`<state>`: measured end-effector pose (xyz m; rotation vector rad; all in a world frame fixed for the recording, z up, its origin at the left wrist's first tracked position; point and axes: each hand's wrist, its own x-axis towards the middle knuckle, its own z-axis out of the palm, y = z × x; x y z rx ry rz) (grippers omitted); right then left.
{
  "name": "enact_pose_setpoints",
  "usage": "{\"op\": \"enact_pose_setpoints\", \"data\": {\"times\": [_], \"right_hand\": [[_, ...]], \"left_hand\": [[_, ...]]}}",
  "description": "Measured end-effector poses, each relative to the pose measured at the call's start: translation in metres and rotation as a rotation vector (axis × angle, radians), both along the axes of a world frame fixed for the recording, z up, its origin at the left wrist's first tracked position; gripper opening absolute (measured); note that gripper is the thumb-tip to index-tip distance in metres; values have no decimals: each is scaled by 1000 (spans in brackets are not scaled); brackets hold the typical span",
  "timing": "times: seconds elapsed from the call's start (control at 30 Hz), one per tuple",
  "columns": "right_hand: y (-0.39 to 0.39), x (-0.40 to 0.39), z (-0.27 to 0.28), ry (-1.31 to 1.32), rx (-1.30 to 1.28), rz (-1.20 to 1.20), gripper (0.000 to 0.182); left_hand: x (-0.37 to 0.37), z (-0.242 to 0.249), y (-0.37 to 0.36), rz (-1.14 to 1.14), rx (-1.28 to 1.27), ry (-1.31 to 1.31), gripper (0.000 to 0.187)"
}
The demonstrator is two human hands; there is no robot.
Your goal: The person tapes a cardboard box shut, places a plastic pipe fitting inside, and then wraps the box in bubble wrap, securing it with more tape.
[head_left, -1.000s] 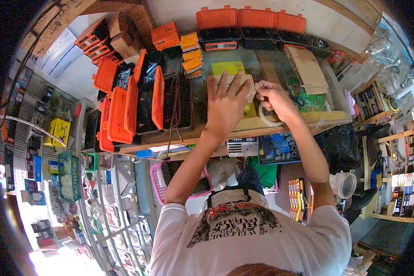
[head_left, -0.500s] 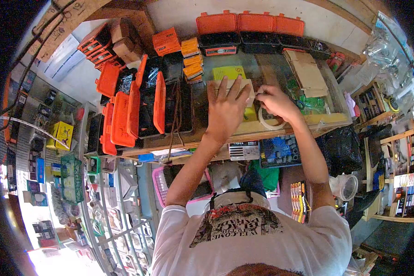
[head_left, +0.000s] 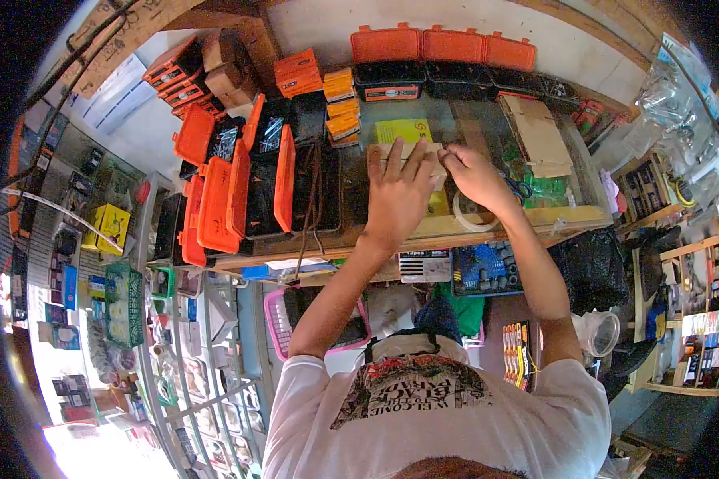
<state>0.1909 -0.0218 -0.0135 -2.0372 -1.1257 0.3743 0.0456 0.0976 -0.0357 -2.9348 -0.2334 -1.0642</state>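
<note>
A small cardboard box [head_left: 379,162] lies on the glass-topped counter. My left hand [head_left: 403,184] rests flat over it with the fingers spread. At the box's right end is my right hand [head_left: 473,176], its fingers closed together; what they pinch, if anything, is hidden. Just below that hand, a roll of pale tape [head_left: 460,215] lies by the counter's front edge. Dark-handled scissors [head_left: 521,188] sit right of my right wrist. Behind the box and partly covered by it is a yellow-green packet [head_left: 399,130].
Open orange-lidded cases [head_left: 220,203] holding screws stand on the left. More such cases [head_left: 387,76] line the back. Small orange boxes [head_left: 342,108] are stacked nearby. Flattened cardboard [head_left: 535,136] lies to the right. Below the counter's wooden edge [head_left: 359,249] is a blue tray [head_left: 487,267] of fittings.
My right hand has shifted slightly up, with its fingers now against the box's right end. My left hand stays on the box. The whole view has moved a little.
</note>
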Motion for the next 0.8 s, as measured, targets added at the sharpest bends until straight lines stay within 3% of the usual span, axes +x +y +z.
{"op": "enact_pose_setpoints", "data": {"times": [0.33, 0.43, 0.53, 0.63, 0.73, 0.8], "right_hand": [[0, 4, -10, 56, 39, -1, 37], [-2, 7, -9, 209, 103, -30, 39], [2, -2, 6, 158, 81, -138, 40], [9, 5, 9, 24, -162, -2, 37], [8, 6, -6, 208, 119, 44, 33], [6, 6, 1, 226, 43, 58, 38]], "left_hand": [[0, 3, -2, 11, -53, -13, 61], [0, 2, -1, 5, -66, -24, 63], [-1, 5, -2, 1, -85, -48, 64], [-2, 8, -4, -11, -99, -77, 64], [-2, 7, -3, -13, -104, -77, 64], [-1, 4, -2, -7, -98, -51, 64]]}}
